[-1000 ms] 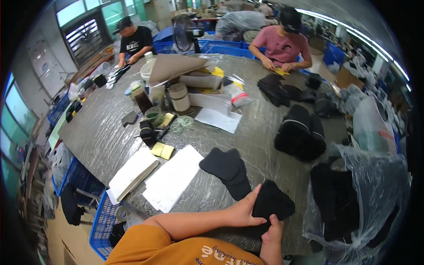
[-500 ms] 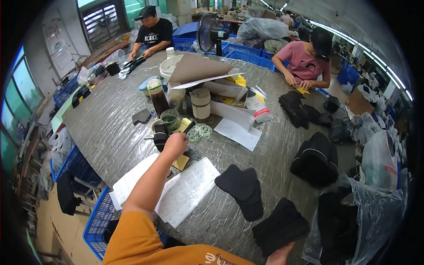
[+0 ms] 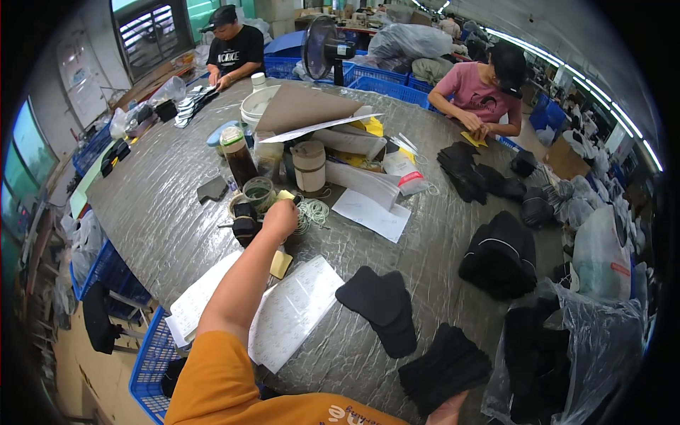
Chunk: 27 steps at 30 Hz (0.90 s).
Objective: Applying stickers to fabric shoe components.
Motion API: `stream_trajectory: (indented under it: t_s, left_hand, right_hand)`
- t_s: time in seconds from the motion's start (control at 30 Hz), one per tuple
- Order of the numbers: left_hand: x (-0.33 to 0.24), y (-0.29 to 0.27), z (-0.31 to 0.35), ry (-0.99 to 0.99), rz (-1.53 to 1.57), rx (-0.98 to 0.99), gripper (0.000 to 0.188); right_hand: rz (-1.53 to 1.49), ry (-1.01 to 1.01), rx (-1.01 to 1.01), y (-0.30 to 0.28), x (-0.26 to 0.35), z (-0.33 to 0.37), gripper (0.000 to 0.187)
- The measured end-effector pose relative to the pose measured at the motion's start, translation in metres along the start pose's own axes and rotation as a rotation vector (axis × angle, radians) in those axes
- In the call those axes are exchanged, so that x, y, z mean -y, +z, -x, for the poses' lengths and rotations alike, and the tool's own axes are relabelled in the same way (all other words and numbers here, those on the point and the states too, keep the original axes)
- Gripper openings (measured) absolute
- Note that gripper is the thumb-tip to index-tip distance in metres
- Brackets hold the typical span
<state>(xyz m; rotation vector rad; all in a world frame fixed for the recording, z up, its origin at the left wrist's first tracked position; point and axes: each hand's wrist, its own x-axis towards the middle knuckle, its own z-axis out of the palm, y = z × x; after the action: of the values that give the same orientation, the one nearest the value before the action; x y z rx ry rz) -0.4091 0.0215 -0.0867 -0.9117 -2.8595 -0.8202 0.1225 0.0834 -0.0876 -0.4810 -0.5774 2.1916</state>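
My left hand (image 3: pixel 282 218) reaches across the table with its fingers curled; whatever is in them is hidden. It is beside a black roll (image 3: pixel 246 224), a bundle of pale green cord (image 3: pixel 310 213) and a small yellow pad (image 3: pixel 285 195). Another yellow pad (image 3: pixel 280 264) lies under my wrist. At the front edge my right hand (image 3: pixel 448 409) is closed on a fanned stack of black fabric pieces (image 3: pixel 445 368); its fingertips are hidden beneath. Two more black fabric pieces (image 3: pixel 379 304) lie overlapping to the left of the stack.
Written paper sheets (image 3: pixel 294 312) lie by my left forearm. Jars, a bottle (image 3: pixel 239 156) and a large brown sheet (image 3: pixel 308 111) crowd the middle. Black fabric bundles (image 3: pixel 499 255) and a clear plastic bag (image 3: pixel 602 354) are at right. Two people work across the table; a fan (image 3: pixel 322 48) stands behind.
My left hand has moved slightly farther away, closer to the yellow pad and cord. The whole view has shifted a little. My right hand still holds the black stack.
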Motion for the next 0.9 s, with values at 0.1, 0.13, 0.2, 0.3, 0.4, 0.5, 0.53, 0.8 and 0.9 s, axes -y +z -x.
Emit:
stream_trajectory:
  t_s: [0.1, 0.13, 0.2, 0.3, 0.4, 0.5, 0.53, 0.8, 0.9]
  left_hand:
    - [0.007, 0.000, -0.001, 0.081, -0.119, 0.057, 0.018]
    - [0.004, 0.004, 0.002, 0.094, -0.164, 0.054, 0.018]
    - [0.004, 0.009, 0.005, 0.102, -0.246, 0.092, 0.018]
    - [0.010, 0.009, 0.007, 0.150, -0.298, 0.055, 0.019]
    - [0.009, -0.004, 0.007, 0.097, 0.082, -0.038, 0.017]
    - [0.000, -0.016, 0.012, 0.044, 0.360, -0.021, 0.015]
    - [-0.004, -0.018, 0.013, 0.054, 0.495, 0.043, 0.013]
    - [-0.117, -0.043, 0.113, 0.177, 1.027, 0.867, 0.011]
    - [-0.160, -0.041, 0.164, 0.395, 0.687, 0.862, 0.014]
  right_hand:
    - [0.021, 0.018, 0.090, 0.010, 0.001, -0.002, 0.060]
    - [0.071, -0.001, 0.153, 0.016, 0.001, -0.005, 0.060]
    - [0.096, -0.006, 0.145, 0.033, -0.003, -0.004, 0.060]
    - [0.128, -0.059, 0.120, 0.033, -0.010, -0.003, 0.058]
    - [0.128, -0.133, 0.101, 0.037, -0.007, 0.001, 0.054]
    - [0.106, -0.143, 0.128, 0.045, -0.007, -0.001, 0.052]
    - [0.095, -0.135, 0.155, 0.046, -0.007, -0.003, 0.053]
    - [2.759, -0.935, 0.472, 0.149, -0.009, -0.054, 0.021]
    - [2.847, -1.255, 0.191, 0.128, -0.031, -0.067, 0.013]
